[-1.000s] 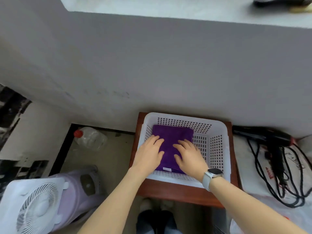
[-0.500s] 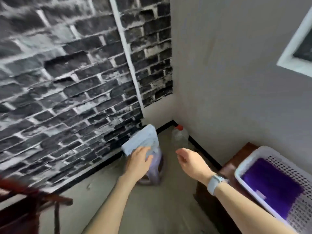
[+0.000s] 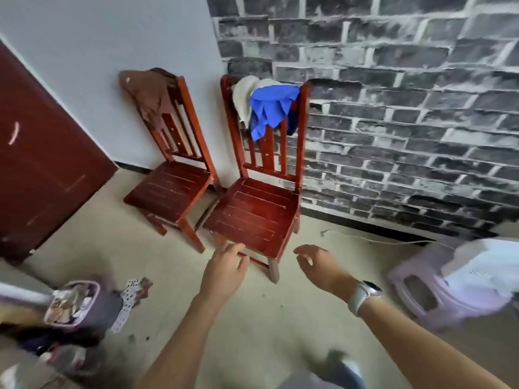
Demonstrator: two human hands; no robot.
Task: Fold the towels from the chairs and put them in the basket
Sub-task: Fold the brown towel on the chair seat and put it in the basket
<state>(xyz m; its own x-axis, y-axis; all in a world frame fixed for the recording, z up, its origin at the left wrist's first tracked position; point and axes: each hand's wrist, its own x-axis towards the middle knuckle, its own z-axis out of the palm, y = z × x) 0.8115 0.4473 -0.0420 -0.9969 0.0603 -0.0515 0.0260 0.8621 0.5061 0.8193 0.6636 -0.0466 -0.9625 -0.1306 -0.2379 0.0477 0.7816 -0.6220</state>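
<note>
The left hand point(image 3: 224, 269) and right hand point(image 3: 318, 263) hover empty, fingers loosely spread, before the near chair point(image 3: 252, 214) — a blue towel point(image 3: 271, 109) and a white towel point(image 3: 243, 96) drape its backrest.

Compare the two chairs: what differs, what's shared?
1. The left chair carries one brown towel on its backrest; the right chair carries two, a white towel and a blue towel.
2. The left chair stands by the plain wall, next to the door; the right chair stands against the brick-patterned wall.
3. The right chair sits nearer the person's hands.

Shared: same red-brown wood, slatted backs and seats, bare seats.
</note>
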